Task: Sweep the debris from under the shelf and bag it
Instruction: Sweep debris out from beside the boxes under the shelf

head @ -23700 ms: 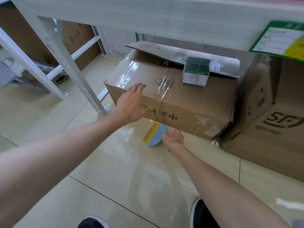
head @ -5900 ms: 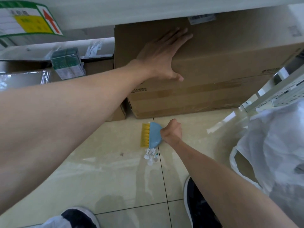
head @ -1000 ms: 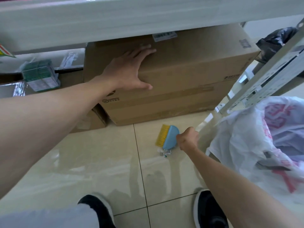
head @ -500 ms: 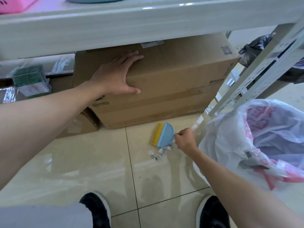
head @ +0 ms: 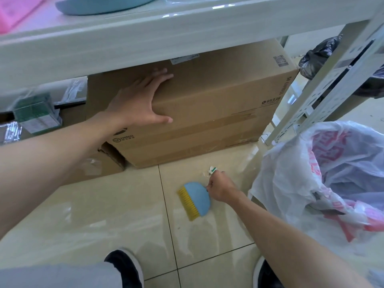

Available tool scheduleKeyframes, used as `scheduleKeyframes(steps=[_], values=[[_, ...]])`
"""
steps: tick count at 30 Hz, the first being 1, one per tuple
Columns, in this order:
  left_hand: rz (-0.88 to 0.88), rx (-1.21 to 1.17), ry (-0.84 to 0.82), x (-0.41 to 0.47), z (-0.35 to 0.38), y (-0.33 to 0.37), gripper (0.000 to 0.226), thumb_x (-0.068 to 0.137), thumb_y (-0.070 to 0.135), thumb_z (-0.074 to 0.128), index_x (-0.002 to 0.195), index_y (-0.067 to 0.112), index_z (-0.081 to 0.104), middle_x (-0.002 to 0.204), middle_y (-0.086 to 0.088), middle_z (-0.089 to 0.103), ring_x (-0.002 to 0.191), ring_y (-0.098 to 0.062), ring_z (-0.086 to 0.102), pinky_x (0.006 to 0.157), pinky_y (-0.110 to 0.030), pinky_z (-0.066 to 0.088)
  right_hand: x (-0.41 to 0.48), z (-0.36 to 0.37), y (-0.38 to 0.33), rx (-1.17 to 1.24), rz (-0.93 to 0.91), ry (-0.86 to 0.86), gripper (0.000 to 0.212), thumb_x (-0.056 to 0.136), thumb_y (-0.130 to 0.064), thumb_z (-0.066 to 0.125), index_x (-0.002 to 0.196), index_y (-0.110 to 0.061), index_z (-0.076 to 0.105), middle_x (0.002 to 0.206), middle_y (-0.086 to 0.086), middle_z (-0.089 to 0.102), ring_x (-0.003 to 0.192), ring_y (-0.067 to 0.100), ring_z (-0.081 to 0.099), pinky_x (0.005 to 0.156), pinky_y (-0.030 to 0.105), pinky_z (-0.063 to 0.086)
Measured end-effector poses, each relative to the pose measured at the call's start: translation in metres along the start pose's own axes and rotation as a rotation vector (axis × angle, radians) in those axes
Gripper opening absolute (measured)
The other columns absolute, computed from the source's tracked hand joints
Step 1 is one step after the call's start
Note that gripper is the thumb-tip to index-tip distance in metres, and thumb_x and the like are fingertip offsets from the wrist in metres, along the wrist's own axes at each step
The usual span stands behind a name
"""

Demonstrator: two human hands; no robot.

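My right hand (head: 221, 187) is low over the tile floor and pinches small white and green paper scraps (head: 212, 169) at its fingertips. The blue hand brush (head: 197, 197) with yellow bristles lies against that hand; its handle is hidden under the hand. My left hand (head: 139, 104) rests flat, fingers spread, on the front top edge of a large cardboard box (head: 218, 113) under the pale shelf board (head: 145, 36). A white plastic bag (head: 324, 175) with red print stands open just right of my right hand.
A perforated shelf post (head: 332, 84) slants down between the box and the bag, with a black bag (head: 315, 57) behind it. Smaller boxes and a green packet (head: 35, 113) sit at left under the shelf. My shoes (head: 124, 267) are at the bottom edge.
My right hand has turned the brush toward me and picked the scraps up off the floor, where a small pile lay beside the brush. The left hand stays on the box.
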State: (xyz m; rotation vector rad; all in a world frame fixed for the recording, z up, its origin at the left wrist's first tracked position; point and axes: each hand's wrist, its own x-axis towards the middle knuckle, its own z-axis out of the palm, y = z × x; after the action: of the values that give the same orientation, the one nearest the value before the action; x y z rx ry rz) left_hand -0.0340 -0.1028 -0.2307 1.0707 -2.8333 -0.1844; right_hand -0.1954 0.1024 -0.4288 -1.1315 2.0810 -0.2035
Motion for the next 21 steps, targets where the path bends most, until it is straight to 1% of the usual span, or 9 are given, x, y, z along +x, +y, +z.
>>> scheduleKeyframes(steps=[2, 3, 6, 9, 11, 14, 17, 19, 21], values=[[0.003, 0.005, -0.001, 0.0, -0.001, 0.001, 0.108, 0.066, 0.065, 0.075, 0.15, 0.044, 0.011, 0.16, 0.02, 0.008, 0.148, -0.014, 0.014, 0.11, -0.053, 0.033, 0.002, -0.007, 0.006, -0.015, 0.039, 0.065, 0.018, 0.088, -0.018, 0.058, 0.1, -0.004, 0.06, 0.112, 0.016, 0.057, 0.102, 0.034, 0.059, 0.081, 0.033, 0.048], [0.0, 0.004, 0.0, 0.0, -0.001, 0.001, 0.107, 0.066, 0.065, 0.075, 0.15, 0.044, 0.011, 0.16, 0.021, 0.008, 0.148, -0.014, 0.014, 0.11, -0.054, 0.033, 0.003, -0.012, 0.008, -0.019, 0.054, 0.086, 0.021, 0.087, -0.019, 0.058, 0.102, -0.005, 0.057, 0.113, 0.015, 0.055, 0.102, 0.035, 0.059, 0.082, 0.034, 0.048], [0.0, 0.0, 0.004, -0.002, 0.0, 0.0, 0.107, 0.065, 0.065, 0.075, 0.15, 0.045, 0.012, 0.16, 0.021, 0.009, 0.147, -0.015, 0.016, 0.109, -0.055, 0.034, 0.007, -0.023, 0.017, -0.046, 0.089, 0.125, 0.021, 0.086, -0.021, 0.06, 0.099, -0.005, 0.054, 0.111, 0.017, 0.054, 0.098, 0.035, 0.058, 0.08, 0.037, 0.05], [0.004, 0.002, 0.011, -0.001, 0.0, -0.001, 0.107, 0.065, 0.066, 0.074, 0.149, 0.045, 0.012, 0.16, 0.021, 0.01, 0.147, -0.014, 0.016, 0.109, -0.054, 0.034, 0.006, -0.033, 0.02, -0.083, 0.102, 0.158, 0.012, 0.09, -0.015, 0.054, 0.096, -0.006, 0.052, 0.111, 0.017, 0.051, 0.09, 0.033, 0.055, 0.079, 0.036, 0.048], [0.003, -0.003, 0.014, 0.0, 0.0, 0.0, 0.106, 0.065, 0.066, 0.074, 0.15, 0.045, 0.012, 0.159, 0.021, 0.009, 0.147, -0.013, 0.015, 0.109, -0.054, 0.034, 0.005, -0.038, 0.021, -0.106, 0.112, 0.178, 0.008, 0.091, -0.013, 0.051, 0.094, -0.007, 0.048, 0.107, 0.013, 0.048, 0.083, 0.029, 0.05, 0.075, 0.034, 0.046], [-0.001, 0.001, 0.011, -0.001, -0.001, 0.0, 0.107, 0.065, 0.066, 0.074, 0.15, 0.045, 0.012, 0.16, 0.021, 0.009, 0.147, -0.015, 0.016, 0.109, -0.053, 0.035, 0.003, -0.043, 0.018, -0.125, 0.126, 0.197, 0.01, 0.092, -0.013, 0.051, 0.099, -0.005, 0.049, 0.097, 0.008, 0.041, 0.088, 0.031, 0.053, 0.073, 0.034, 0.044], [0.002, 0.017, 0.004, -0.002, -0.002, 0.0, 0.107, 0.066, 0.066, 0.074, 0.15, 0.044, 0.011, 0.16, 0.02, 0.008, 0.147, -0.015, 0.016, 0.109, -0.053, 0.034, 0.003, -0.045, 0.015, -0.069, 0.124, 0.188, 0.006, 0.089, -0.011, 0.051, 0.091, -0.007, 0.047, 0.091, 0.007, 0.041, 0.082, 0.029, 0.052, 0.068, 0.032, 0.044], [0.008, 0.036, 0.002, -0.003, -0.002, 0.002, 0.108, 0.067, 0.065, 0.074, 0.152, 0.041, 0.011, 0.161, 0.017, 0.007, 0.147, -0.016, 0.014, 0.111, -0.051, 0.03, 0.004, -0.047, 0.013, -0.005, 0.131, 0.177, 0.006, 0.085, -0.01, 0.053, 0.082, -0.006, 0.048, 0.087, 0.008, 0.046, 0.075, 0.026, 0.051, 0.063, 0.031, 0.043], [0.01, 0.058, -0.001, -0.001, -0.004, 0.006, 0.111, 0.067, 0.059, 0.078, 0.153, 0.035, 0.012, 0.161, 0.011, 0.009, 0.147, -0.019, 0.015, 0.113, -0.048, 0.025, 0.004, -0.051, 0.013, 0.047, 0.137, 0.184, 0.018, 0.08, -0.01, 0.055, 0.066, -0.007, 0.043, 0.081, 0.011, 0.049, 0.067, 0.024, 0.046, 0.058, 0.028, 0.04]])
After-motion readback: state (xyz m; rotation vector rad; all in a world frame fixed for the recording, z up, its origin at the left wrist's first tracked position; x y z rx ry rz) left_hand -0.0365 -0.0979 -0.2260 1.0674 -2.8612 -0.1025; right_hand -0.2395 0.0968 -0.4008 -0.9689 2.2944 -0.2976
